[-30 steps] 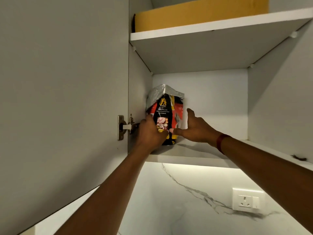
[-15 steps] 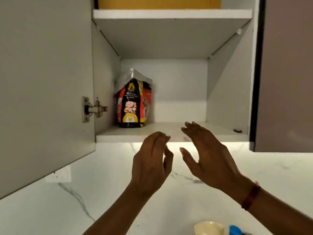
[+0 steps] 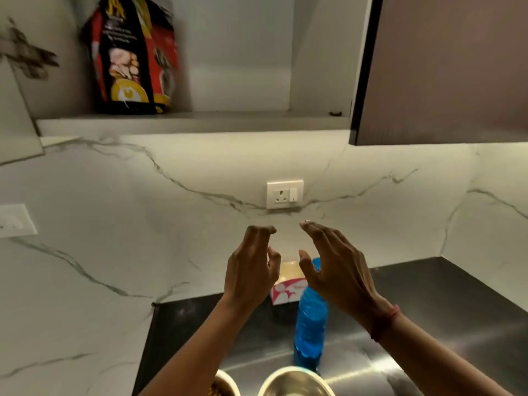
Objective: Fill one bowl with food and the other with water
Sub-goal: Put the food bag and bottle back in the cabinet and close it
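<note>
A red and black food bag stands upright on the open cabinet's lower shelf, top left. Well below it, my left hand and my right hand hover side by side in front of the marble wall, fingers relaxed, holding nothing. A blue water bottle stands on the dark counter under my right hand. At the bottom edge sit two metal bowls: the left bowl shows brown kibble, the right bowl looks empty.
A small red and white carton stands behind the bottle. A wall socket is set in the marble backsplash. The open cabinet door hangs at the left; a closed brown cabinet is on the right.
Both hands let go of the food bag on the shelf and dropped down toward the counter. The view tilted down, bringing the bottle, the carton and the two bowls into sight.
</note>
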